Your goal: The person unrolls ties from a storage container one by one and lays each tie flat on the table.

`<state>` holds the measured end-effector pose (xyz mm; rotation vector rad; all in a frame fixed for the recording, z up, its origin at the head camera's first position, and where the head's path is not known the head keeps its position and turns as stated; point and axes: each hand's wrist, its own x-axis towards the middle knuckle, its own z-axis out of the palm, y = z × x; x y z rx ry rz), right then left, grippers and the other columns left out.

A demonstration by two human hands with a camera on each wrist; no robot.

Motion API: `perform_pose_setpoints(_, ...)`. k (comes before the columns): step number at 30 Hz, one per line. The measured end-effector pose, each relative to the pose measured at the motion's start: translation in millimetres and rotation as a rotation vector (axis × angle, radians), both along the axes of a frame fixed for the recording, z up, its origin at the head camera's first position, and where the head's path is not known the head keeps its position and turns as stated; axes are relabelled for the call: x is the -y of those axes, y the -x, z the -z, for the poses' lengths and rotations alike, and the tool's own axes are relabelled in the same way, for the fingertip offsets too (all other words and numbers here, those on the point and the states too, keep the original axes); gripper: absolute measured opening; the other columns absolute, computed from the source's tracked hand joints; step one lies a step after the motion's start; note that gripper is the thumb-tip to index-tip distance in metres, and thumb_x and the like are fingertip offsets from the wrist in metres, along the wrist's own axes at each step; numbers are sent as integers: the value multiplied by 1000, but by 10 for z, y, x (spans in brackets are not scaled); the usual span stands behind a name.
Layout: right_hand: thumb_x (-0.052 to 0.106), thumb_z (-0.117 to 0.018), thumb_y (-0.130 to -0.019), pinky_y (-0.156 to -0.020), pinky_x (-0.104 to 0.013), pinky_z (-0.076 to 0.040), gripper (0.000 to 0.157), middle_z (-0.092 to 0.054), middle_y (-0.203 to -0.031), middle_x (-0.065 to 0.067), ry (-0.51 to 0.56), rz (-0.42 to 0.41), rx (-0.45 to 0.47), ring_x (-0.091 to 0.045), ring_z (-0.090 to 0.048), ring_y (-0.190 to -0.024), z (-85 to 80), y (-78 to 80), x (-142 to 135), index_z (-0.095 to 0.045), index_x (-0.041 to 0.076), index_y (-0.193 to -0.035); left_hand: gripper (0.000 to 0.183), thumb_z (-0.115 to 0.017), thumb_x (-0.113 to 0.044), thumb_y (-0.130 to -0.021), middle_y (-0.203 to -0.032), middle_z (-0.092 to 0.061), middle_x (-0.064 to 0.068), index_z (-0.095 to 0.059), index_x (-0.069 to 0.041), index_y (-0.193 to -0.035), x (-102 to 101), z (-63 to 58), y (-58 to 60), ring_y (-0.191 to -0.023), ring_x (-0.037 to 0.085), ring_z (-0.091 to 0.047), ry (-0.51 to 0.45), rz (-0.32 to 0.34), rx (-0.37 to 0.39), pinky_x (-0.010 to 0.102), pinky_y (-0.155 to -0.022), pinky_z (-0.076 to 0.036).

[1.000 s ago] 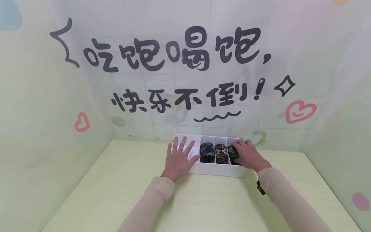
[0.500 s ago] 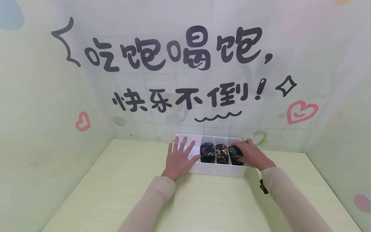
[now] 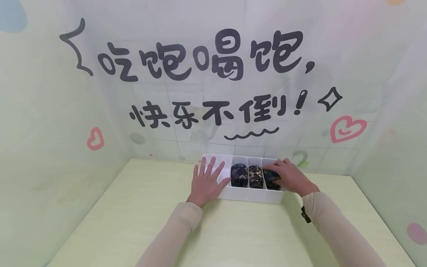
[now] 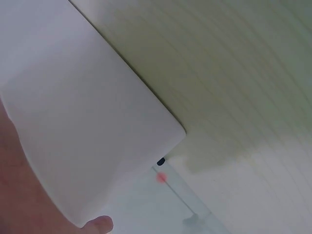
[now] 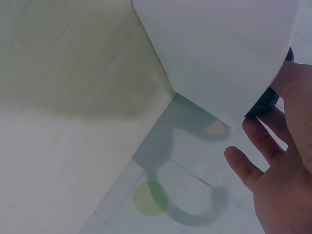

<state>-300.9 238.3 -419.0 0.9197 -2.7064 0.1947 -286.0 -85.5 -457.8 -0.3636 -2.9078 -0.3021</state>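
Dark patterned roll [image 3: 271, 179], pinched between thumb and fingers of the right grip [image 3: 293, 178], low inside the rightmost compartment [image 3: 268, 162] of a white box [image 3: 250, 195]. In the right wrist view, seen only as a dark edge just past the box's outer wall. Probably being seated or adjusted in that slot; impossible to tell whether on the way in or out. For settling, calls for a gentle downward press, then fingers eased free without dragging the roll askew; for lifting, a deeper pinch and a straight pull upward.

Next along, a flowered roll [image 3: 255, 177] and a wider dark roll [image 3: 239, 176], each in its own slot, parted by a thin divider [image 3: 248, 163]. Over the box's left part, the left grip [image 3: 206, 184], holding nothing, fingers spread flat, apparently steadying; best kept there. Exact contact hidden.

Farther out, pale bench [image 3: 233, 230] beneath, and close behind, a wall with black lettering [image 3: 227, 55].
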Motion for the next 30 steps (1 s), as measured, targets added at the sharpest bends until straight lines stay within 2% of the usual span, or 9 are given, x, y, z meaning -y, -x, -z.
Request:
perform_pose_setpoints(5,8,-85,-80,-80,-51,-54,59,-70,-113,-12,-70,41,1,-33,-62,-94,-49,-20,27,-66,23,-134,67,-36,-66,-101,-171,-21,10,-30,-37,-160,-10,5,0,-158,48,-8,-17,-18,18,60,-126,-16)
perform_pose_setpoints(9,8,-84,-80,-75,-52,-54,57,-69,-111,-11,-104,55,-2,-33,-66,-91,-99,-27,54,-67,23,-132,66,-37,-65,-100,-169,-26,12,-33,-34,-159,-12,3,-7,-156,50,-13,-29,-22,28,59,-125,-19)
perform_pose_setpoints(13,5,-83,-81,-73,-50,-56,55,-68,-109,-12,-84,55,25,-31,-68,-88,-155,-30,63,-67,21,-131,67,-36,-64,-101,-168,-30,11,-36,-31,-159,-12,-5,-9,-157,48,-15,-30,-20,26,59,-125,-20)
perform_pose_setpoints(17,1,-81,-81,-78,-48,-58,55,-66,-109,-13,-44,47,59,-30,-67,-89,-224,-51,52,-66,18,-131,67,-34,-63,-102,-168,-30,9,-36,-28,-159,-22,-4,13,-157,47,-15,-20,-23,24,58,-126,-20)
perform_pose_setpoints(25,-2,-80,-80,-80,-48,-58,56,-66,-109,-14,-18,28,40,-31,-66,-90,-297,-103,37,-66,16,-131,67,-36,-59,-103,-167,-34,2,-39,-21,-158,-30,2,40,-157,45,-15,-27,-34,22,59,-125,-21)
perform_pose_setpoints(30,-2,-79,-81,-83,-49,-58,56,-65,-111,-14,0,37,70,-31,-66,-94,-354,-135,29,-65,16,-132,70,-36,-60,-102,-167,-35,0,-41,-18,-157,-29,-2,22,-158,44,-14,-35,-39,35,60,-124,-20)
